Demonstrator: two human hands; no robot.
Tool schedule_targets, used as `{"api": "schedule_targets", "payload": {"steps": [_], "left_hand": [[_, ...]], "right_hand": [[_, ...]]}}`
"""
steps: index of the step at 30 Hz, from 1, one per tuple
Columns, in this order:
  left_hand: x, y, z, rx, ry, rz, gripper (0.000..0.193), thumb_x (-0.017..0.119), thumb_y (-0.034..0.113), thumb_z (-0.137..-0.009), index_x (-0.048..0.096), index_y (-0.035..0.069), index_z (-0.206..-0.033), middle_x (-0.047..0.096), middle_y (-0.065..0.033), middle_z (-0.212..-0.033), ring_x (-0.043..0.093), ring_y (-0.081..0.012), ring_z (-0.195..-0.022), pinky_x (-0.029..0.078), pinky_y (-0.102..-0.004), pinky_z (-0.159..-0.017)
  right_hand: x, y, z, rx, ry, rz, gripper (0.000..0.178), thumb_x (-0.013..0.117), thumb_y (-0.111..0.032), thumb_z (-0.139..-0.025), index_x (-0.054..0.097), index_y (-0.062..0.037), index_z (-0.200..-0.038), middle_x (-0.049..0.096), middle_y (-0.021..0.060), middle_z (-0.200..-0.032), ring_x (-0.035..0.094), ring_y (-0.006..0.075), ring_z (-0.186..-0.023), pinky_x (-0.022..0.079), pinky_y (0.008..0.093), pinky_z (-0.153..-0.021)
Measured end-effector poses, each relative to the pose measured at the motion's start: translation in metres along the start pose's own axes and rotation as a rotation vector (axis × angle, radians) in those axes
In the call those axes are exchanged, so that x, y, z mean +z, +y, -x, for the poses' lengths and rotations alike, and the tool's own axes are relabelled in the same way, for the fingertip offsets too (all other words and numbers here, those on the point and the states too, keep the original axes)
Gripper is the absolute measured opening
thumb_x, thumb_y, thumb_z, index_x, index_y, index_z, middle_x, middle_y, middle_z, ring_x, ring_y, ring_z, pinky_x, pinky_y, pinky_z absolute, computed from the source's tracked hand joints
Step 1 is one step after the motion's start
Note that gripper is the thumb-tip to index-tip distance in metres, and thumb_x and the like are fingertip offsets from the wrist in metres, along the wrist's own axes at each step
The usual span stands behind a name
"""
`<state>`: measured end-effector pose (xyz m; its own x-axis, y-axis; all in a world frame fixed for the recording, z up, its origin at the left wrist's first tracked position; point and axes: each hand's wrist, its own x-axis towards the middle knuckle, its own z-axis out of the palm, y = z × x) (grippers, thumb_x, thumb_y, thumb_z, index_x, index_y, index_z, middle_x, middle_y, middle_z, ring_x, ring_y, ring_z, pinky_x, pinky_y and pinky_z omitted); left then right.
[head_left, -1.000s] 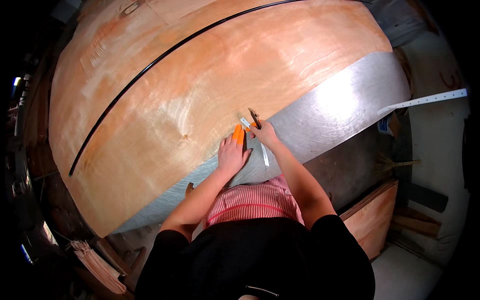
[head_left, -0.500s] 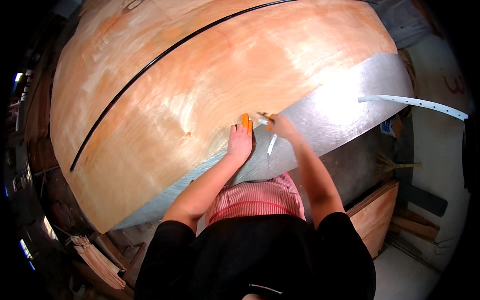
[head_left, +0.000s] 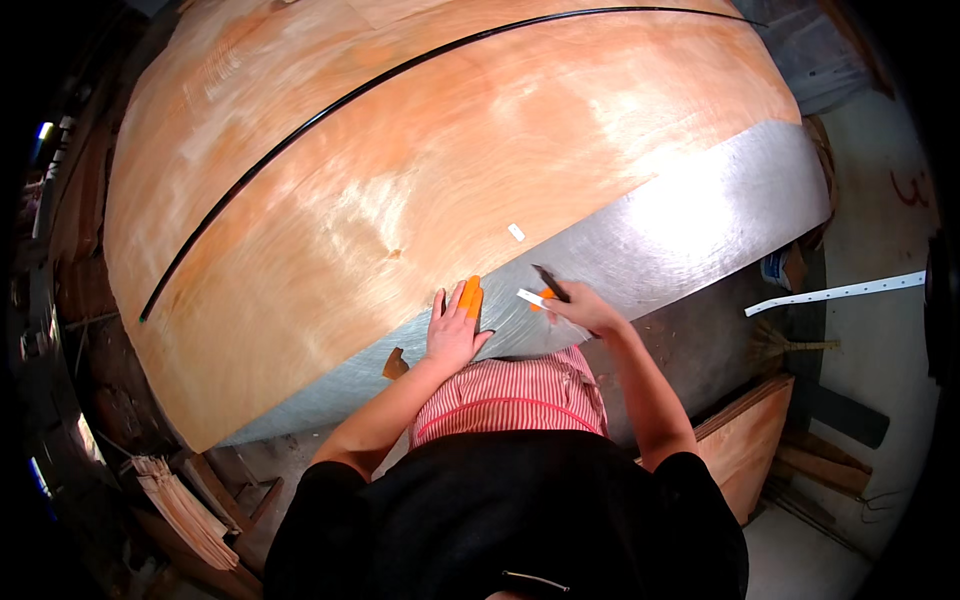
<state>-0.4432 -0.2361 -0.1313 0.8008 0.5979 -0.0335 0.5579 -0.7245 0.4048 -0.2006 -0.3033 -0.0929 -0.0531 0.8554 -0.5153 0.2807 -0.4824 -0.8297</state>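
Observation:
My left hand [head_left: 457, 335] lies with its fingers stretched out on the grey metal sheet [head_left: 735, 190], near the seam with the plywood board [head_left: 270, 275]. Orange covers sit on some of its fingertips. To its right, my right hand [head_left: 588, 308] is closed around a dark, pointed knife-like tool [head_left: 551, 284], tip up and to the left. A short white strip [head_left: 532, 299] sticks out by its fingers, which also carry orange. Just past the seam, a small white piece [head_left: 516, 232] lies on the plywood. A brown scrap [head_left: 396, 363] shows beside my left wrist.
A long black rod [head_left: 350, 98] curves across the board. At the right hangs a white dotted strip [head_left: 840, 293]. Below it are a broom [head_left: 785, 343] and leaning wooden panels [head_left: 750, 430]. Thin wood strips [head_left: 180, 505] stand at the lower left.
Both hands have drawn back toward my body, the left also moving leftward. The small white piece now lies uncovered on the plywood. The white dotted strip at right sits lower in view.

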Motion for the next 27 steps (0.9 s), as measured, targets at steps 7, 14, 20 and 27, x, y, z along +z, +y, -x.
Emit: {"api": "schedule_targets", "payload": {"steps": [7, 14, 20, 27], "left_hand": [[-0.004, -0.005, 0.011, -0.026, 0.054, -0.032, 0.068, 0.064, 0.036, -0.066, 0.042, -0.004, -0.117, 0.035, -0.0160, -0.127, 0.025, -0.0273, -0.123, 0.017, -0.0487, -0.100], [-0.008, -0.008, 0.012, -0.084, 0.095, 0.039, 0.069, 0.065, 0.032, -0.066, 0.038, -0.004, -0.119, 0.033, -0.0178, -0.128, 0.027, -0.0284, -0.122, 0.018, -0.0479, -0.099], [-0.010, -0.010, -0.009, -0.037, 0.150, 0.072, 0.072, 0.066, 0.033, -0.066, 0.036, -0.003, -0.120, 0.031, -0.0182, -0.129, 0.027, -0.0294, -0.122, 0.018, -0.0478, -0.099], [-0.012, -0.005, -0.011, -0.142, 0.136, 0.066, 0.074, 0.067, 0.031, -0.066, 0.033, -0.004, -0.122, 0.027, -0.0191, -0.131, 0.023, -0.0317, -0.123, 0.016, -0.0481, -0.099]], "right_hand": [[0.068, 0.000, -0.081, 0.052, 0.168, -0.053, 0.017, 0.053, -0.018, -0.078, 0.056, -0.0019, -0.074, 0.058, 0.0040, -0.060, 0.054, 0.0120, -0.057, 0.042, 0.0253, -0.055], [0.077, -0.005, -0.098, 0.146, 0.206, -0.012, 0.018, 0.056, -0.019, -0.073, 0.058, -0.0016, -0.076, 0.060, 0.0048, -0.058, 0.057, 0.0131, -0.054, 0.044, 0.0261, -0.053], [0.077, -0.011, -0.096, 0.169, 0.226, -0.010, 0.018, 0.057, -0.020, -0.072, 0.058, -0.0016, -0.075, 0.060, 0.0056, -0.058, 0.058, 0.0133, -0.055, 0.045, 0.0267, -0.054], [0.077, -0.017, -0.095, 0.169, 0.233, -0.001, 0.014, 0.057, -0.015, -0.073, 0.056, -0.0006, -0.072, 0.058, 0.0052, -0.057, 0.055, 0.0114, -0.052, 0.042, 0.0247, -0.050]]}}
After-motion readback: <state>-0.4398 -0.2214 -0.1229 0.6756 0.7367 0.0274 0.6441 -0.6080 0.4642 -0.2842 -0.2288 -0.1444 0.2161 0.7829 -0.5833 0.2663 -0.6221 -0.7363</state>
